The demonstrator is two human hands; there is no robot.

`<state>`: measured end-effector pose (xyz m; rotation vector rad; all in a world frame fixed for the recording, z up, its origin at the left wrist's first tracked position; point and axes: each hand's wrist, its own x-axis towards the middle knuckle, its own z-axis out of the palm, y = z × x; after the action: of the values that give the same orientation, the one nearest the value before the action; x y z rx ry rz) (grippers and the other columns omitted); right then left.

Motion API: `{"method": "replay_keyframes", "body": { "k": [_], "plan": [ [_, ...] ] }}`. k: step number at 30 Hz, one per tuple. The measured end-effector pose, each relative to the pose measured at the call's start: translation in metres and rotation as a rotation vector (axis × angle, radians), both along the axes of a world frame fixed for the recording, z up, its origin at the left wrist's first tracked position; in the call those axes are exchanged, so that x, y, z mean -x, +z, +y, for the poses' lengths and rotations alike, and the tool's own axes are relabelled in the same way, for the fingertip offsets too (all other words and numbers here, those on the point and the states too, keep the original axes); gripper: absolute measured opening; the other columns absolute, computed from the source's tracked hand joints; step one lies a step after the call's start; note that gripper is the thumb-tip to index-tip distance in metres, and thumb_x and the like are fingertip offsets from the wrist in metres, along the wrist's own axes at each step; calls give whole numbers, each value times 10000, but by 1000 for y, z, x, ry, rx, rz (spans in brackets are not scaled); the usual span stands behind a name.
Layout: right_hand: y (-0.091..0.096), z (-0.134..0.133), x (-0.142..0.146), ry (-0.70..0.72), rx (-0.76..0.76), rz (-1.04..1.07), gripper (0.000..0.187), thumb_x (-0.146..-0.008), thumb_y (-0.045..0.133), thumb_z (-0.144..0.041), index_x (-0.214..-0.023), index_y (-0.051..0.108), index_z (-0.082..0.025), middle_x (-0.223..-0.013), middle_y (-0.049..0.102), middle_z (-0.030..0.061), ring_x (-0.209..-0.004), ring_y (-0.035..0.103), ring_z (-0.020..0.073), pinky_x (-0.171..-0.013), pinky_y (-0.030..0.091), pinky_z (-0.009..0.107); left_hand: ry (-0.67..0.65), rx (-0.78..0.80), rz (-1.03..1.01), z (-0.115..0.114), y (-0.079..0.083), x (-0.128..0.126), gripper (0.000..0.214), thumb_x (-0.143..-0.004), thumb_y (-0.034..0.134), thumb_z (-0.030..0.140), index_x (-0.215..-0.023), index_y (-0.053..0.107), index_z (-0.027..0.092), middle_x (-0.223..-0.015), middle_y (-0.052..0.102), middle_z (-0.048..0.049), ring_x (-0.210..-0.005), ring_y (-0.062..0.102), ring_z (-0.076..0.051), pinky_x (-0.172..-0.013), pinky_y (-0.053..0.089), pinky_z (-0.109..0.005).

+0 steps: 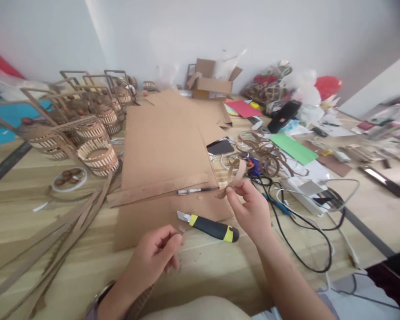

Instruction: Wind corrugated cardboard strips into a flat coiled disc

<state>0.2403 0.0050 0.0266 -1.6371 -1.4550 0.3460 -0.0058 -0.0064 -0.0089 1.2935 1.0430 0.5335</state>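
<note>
My right hand [251, 209] pinches the end of a curled tan strip [240, 171], possibly bark or cardboard, which loops up above the fingers. My left hand [156, 255] is closed, thumb against the curled fingers, over the near edge of the cardboard; whatever it may hold is hidden. Between the hands lies a black and yellow utility knife [211, 227], its blade out and pointing left. Just beyond it a pen [195, 191] rests beside a long narrow cardboard strip [153, 191] on the large cardboard sheet [163, 146].
Small woven baskets [98, 155] with tall handles crowd the left. Long brown strips [70, 235] lie nearer, by a white ring [69, 179] around several brown balls. To the right are coiled strips [263, 151], a black phone [220, 146], cables [290, 249] and a power strip [305, 195].
</note>
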Motion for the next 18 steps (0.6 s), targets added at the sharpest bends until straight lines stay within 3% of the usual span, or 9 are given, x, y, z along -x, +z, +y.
{"method": "replay_keyframes", "body": {
  "k": [5, 8, 11, 13, 16, 18],
  "plan": [
    [13, 22, -42, -213, -134, -553, 144, -892, 510, -304, -783, 573, -233, -712, 704, 42, -682, 651, 223, -691, 449, 321, 64, -19, 88, -4, 7, -3, 466, -852, 522, 608, -614, 459, 211, -432, 410, 78, -390, 406, -91, -438, 314, -194],
    [20, 40, -64, -317, -17, -716, 100, -874, 540, -247, -843, 624, -203, -716, 717, 66, -714, 669, 240, -738, 450, 344, 60, -67, 102, -6, 7, -4, 520, -839, 522, 646, -573, 376, 224, -465, 311, 91, -393, 401, -92, -449, 305, -205],
    [24, 41, -59, -347, 78, -743, 145, -866, 606, -313, -855, 648, -174, -774, 731, 112, -795, 683, 280, -774, 451, 386, 32, -117, 109, -5, 1, -5, 564, -842, 470, 698, -561, 317, 233, -486, 280, 88, -389, 396, -95, -441, 291, -212],
    [22, 29, -34, -189, 103, -582, 240, -883, 602, -414, -851, 651, -180, -809, 733, 110, -785, 679, 262, -727, 460, 359, 11, -141, 126, -4, -1, -7, 567, -855, 426, 716, -572, 341, 232, -481, 316, 80, -402, 419, -106, -457, 308, -218],
    [9, 2, 17, 474, 341, -75, 458, -937, 464, -599, -738, 612, -213, -691, 683, 25, -615, 613, 166, -548, 412, 253, -43, -164, 128, -4, 3, -10, 557, -876, 395, 712, -608, 411, 223, -462, 407, 59, -440, 457, -124, -493, 332, -224],
    [-4, -13, 46, 736, 498, 219, 595, -945, 358, -685, -626, 519, -209, -571, 576, -9, -536, 527, 126, -524, 372, 232, -93, -177, 96, -6, 8, -11, 563, -878, 390, 718, -629, 452, 217, -468, 427, 57, -436, 444, -119, -489, 326, -221]
  ]
}}
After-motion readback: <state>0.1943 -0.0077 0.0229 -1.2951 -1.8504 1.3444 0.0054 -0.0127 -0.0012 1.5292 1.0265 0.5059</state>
